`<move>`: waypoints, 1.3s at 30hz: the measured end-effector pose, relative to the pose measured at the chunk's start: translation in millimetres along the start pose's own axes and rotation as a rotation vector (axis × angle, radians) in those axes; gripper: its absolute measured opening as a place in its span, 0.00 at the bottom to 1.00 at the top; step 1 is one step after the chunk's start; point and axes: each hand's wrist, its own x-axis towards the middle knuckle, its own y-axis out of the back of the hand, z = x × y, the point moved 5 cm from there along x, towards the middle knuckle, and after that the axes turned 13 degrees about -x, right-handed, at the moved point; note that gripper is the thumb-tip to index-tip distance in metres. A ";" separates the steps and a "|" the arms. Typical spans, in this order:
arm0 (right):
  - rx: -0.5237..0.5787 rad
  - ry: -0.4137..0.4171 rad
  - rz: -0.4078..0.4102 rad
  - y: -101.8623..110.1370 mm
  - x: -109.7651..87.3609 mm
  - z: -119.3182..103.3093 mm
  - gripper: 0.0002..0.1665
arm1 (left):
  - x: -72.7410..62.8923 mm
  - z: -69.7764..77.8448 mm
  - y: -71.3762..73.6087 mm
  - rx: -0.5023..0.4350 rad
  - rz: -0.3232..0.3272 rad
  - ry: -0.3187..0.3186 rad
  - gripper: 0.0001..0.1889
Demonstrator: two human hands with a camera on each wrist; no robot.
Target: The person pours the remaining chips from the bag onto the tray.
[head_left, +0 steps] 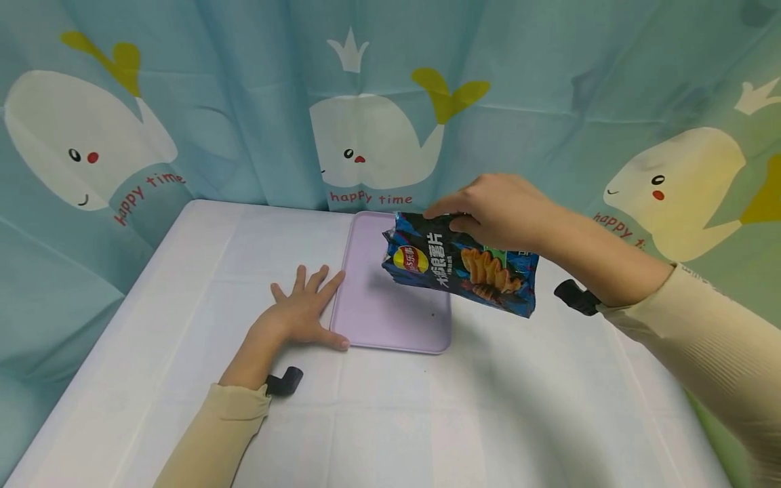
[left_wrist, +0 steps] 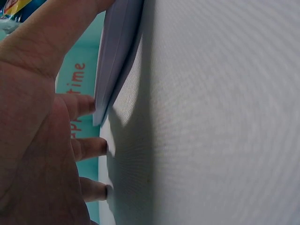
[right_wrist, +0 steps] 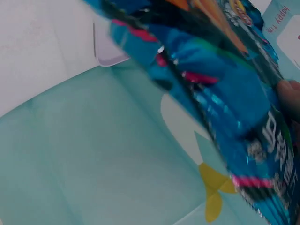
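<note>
A right hand [head_left: 497, 210] pinches a chip bag [head_left: 451, 270] above a purple tray's [head_left: 390, 325] right side, left hand [head_left: 299, 314] splayed wide at its left edge, an apparent carrying step calling for steadiness.

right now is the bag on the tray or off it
Off: the right hand holds the bag up, clear of the tray.

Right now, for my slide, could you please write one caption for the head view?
The right hand holds a blue chip bag aloft; the left hand , spread wide, touches a lilac tray.
</note>
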 end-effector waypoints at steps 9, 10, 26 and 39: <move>-0.014 0.015 0.020 -3.3 -1.5 -0.5 0.22 | 1.0 -0.9 -2.1 -0.004 0.002 -0.003 0.70; -0.013 0.013 0.019 -4.1 -1.6 -0.1 0.22 | 0.8 -0.7 -2.2 -0.004 0.001 -0.003 0.70; -0.007 -0.008 -0.042 -8.2 0.7 -1.9 0.21 | -0.3 0.6 -0.8 -0.016 0.000 -0.005 0.71; -0.046 -0.021 -0.096 -3.7 6.6 -5.5 0.22 | 0.5 -0.5 -1.0 -0.015 0.008 -0.011 0.71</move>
